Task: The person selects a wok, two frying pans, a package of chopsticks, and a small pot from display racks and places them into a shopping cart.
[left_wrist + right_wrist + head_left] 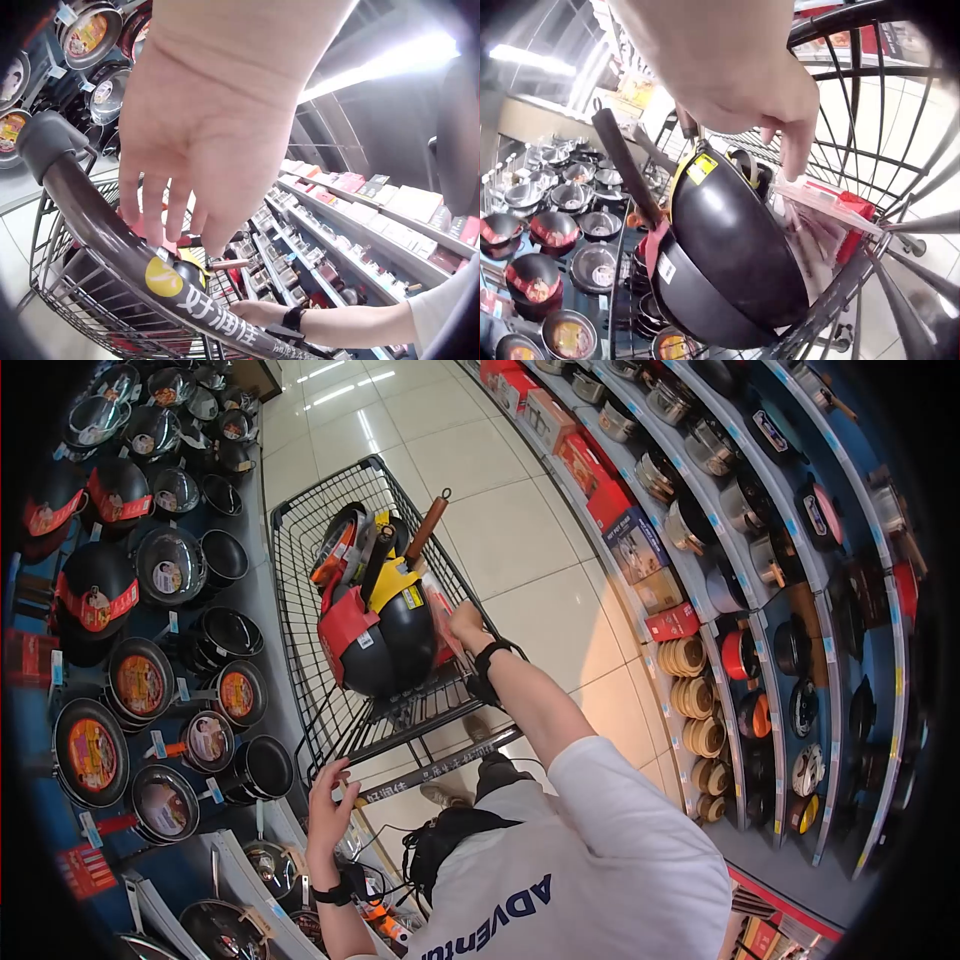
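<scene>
The person's left hand [202, 142] comes down from 12 o'clock and fills the middle, its fingers hanging loosely toward the cart's dark handle bar [97, 214]; whether they touch it cannot be told. The bar curves from a grey end cap [46, 144] near 9 o'clock down to 6 o'clock, bearing a round yellow sticker [163, 277] and white lettering [220, 315]. The wire basket [43, 236] spreads at 8 o'clock. At 6 o'clock lies the right hand [259, 313], with a black wristband [291, 322]. Labelled pans [86, 34] hang at 11 o'clock, shelved boxes [412, 210] stand at 3, and a bright light [405, 56] glares at 2.
</scene>
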Demonstrator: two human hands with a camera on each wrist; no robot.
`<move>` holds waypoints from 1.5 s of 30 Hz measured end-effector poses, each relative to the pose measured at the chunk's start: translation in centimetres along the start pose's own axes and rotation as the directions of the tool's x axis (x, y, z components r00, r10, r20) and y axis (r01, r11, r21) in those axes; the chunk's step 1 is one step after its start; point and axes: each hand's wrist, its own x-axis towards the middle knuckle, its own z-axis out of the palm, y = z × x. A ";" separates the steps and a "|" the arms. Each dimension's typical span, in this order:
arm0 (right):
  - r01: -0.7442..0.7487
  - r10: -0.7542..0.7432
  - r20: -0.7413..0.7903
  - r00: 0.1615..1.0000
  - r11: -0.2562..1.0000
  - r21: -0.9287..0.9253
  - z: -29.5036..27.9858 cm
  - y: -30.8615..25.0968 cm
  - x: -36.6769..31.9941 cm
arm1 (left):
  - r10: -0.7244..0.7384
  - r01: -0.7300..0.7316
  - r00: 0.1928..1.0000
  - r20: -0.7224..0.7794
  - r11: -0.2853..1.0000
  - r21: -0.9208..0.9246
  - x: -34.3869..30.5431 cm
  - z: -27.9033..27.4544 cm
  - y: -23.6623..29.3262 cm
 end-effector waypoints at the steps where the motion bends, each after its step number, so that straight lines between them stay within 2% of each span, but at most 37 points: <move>1: 0.010 -0.010 0.000 1.000 1.000 -0.001 0.2 -0.2 0.4 | -0.003 0.003 1.000 0.001 1.000 0.002 0.1 0.1 -0.2; 4: 0.292 -0.237 0.206 0.949 0.909 -0.299 1.0 1.0 1.2 | -0.001 0.001 1.000 0.012 1.000 -0.005 0.4 0.6 -0.5; 5: 0.289 -0.234 0.208 0.950 0.909 -0.301 1.2 1.4 2.4 | 0.006 -0.006 1.000 0.019 1.000 -0.008 0.5 0.9 -0.3; 7: 0.284 -0.071 0.414 0.907 0.831 -0.478 1.4 1.1 5.8 | 0.007 -0.006 1.000 0.026 1.000 -0.012 0.6 1.1 -0.3; 8: 0.295 0.025 0.495 0.868 0.777 -0.557 0.5 0.2 5.3 | 0.015 -0.014 0.999 0.039 1.000 -0.005 0.8 1.3 -0.5; 10: 0.270 -0.009 0.524 0.852 0.865 -0.423 -2.7 -1.1 2.0 | 0.020 -0.020 0.998 0.063 1.000 0.003 0.9 1.5 -0.4; 12: 0.339 -0.061 0.613 0.788 0.873 -0.349 -4.6 -2.4 0.1 | -0.001 -0.001 0.997 0.082 1.000 0.016 1.3 1.7 -0.1; 14: 0.314 -0.067 0.589 0.805 0.892 -0.327 -3.5 -0.7 0.5 | 0.004 -0.006 0.996 0.094 1.000 0.019 1.6 2.1 -0.2; 16: 0.522 -0.079 0.637 0.767 0.654 -0.548 0.1 1.3 3.4 | 0.001 -0.004 0.995 0.097 1.000 0.029 1.7 2.4 -0.7; 18: 0.520 -0.116 0.606 0.787 0.653 -0.550 1.4 1.6 3.4 | 0.024 -0.027 0.997 0.074 0.999 0.042 1.5 2.8 -1.0; 21: 0.516 -0.156 0.569 0.808 0.655 -0.553 4.8 3.2 2.5 | -0.065 0.066 0.998 -0.025 0.998 0.024 0.9 3.4 0.0; 22: 0.486 -0.160 0.541 0.825 0.689 -0.537 6.0 4.2 2.6 | -0.073 0.074 0.997 -0.033 0.997 0.022 0.8 3.4 0.0; 24: 0.465 -0.168 0.516 0.840 0.712 -0.526 7.5 5.1 5.0 | -0.079 0.082 0.996 -0.048 0.994 0.067 0.6 3.8 -0.3; 25: 0.525 -0.227 0.546 0.806 0.702 -0.482 8.4 5.8 6.5 | -0.026 0.037 0.995 -0.094 0.993 0.112 0.6 4.2 -0.8; 28: 0.457 -0.294 0.458 0.839 0.837 -0.301 4.1 3.2 3.9 | -0.109 0.123 0.988 -0.105 0.982 0.142 0.7 4.4 0.0; 29: 0.389 -0.202 0.448 0.871 0.841 -0.377 3.3 2.5 3.9 | -0.104 0.125 0.984 -0.144 0.981 0.149 0.9 4.6 0.4; 32: 0.167 -0.036 0.382 0.923 0.934 -0.316 3.5 3.1 5.7 | -0.071 0.096 0.985 -0.159 0.983 0.156 1.2 5.1 -0.6; 33: -0.042 0.063 0.252 0.966 0.995 -0.085 4.2 3.0 6.1 | -0.111 0.130 0.982 -0.153 0.985 0.117 1.2 5.1 -0.4; 34: -0.223 0.198 0.150 0.969 0.959 0.176 5.3 3.4 6.3 | -0.111 0.129 0.983 -0.148 0.985 0.118 1.2 5.1 -0.3; 36: -0.268 0.231 0.195 0.953 0.944 0.192 6.7 5.3 7.9 | -0.175 0.194 0.975 -0.139 0.970 0.145 1.3 5.0 -0.3; 37: -0.268 0.149 0.391 0.909 0.924 0.271 5.9 6.0 7.6 | -0.178 0.197 0.975 -0.136 0.969 0.146 1.3 5.0 -0.1; 38: -0.281 0.042 0.560 0.827 0.895 0.348 5.3 6.4 7.4 | -0.148 0.169 0.978 -0.150 0.976 0.140 1.5 5.1 0.0; 39: -0.228 0.154 0.536 0.830 0.971 0.074 5.2 5.8 7.6 | -0.122 0.145 0.979 -0.165 0.980 0.134 1.4 5.1 0.1; 40: -0.230 0.158 0.541 0.826 0.971 0.069 4.4 5.2 7.1 | -0.130 0.152 0.978 -0.165 0.979 0.133 1.2 5.2 -0.2; 42: 0.038 -0.048 0.701 0.711 0.999 0.030 1.7 3.0 5.2 | -0.114 0.137 0.978 -0.177 0.983 0.121 1.3 5.4 -1.0; 43: 0.093 -0.008 0.571 0.821 0.988 -0.120 -3.0 -2.1 -0.7 | -0.126 0.149 0.975 -0.185 0.982 0.115 1.3 5.4 -0.7; 44: 0.103 -0.011 0.577 0.817 0.987 -0.127 -2.8 -2.1 0.2 | -0.134 0.157 0.972 -0.196 0.982 0.109 1.3 5.4 -0.6; 45: 0.213 -0.080 0.625 0.776 0.967 -0.141 -2.5 -1.8 1.9 | -0.118 0.143 0.974 -0.193 0.982 0.120 1.3 5.4 -0.7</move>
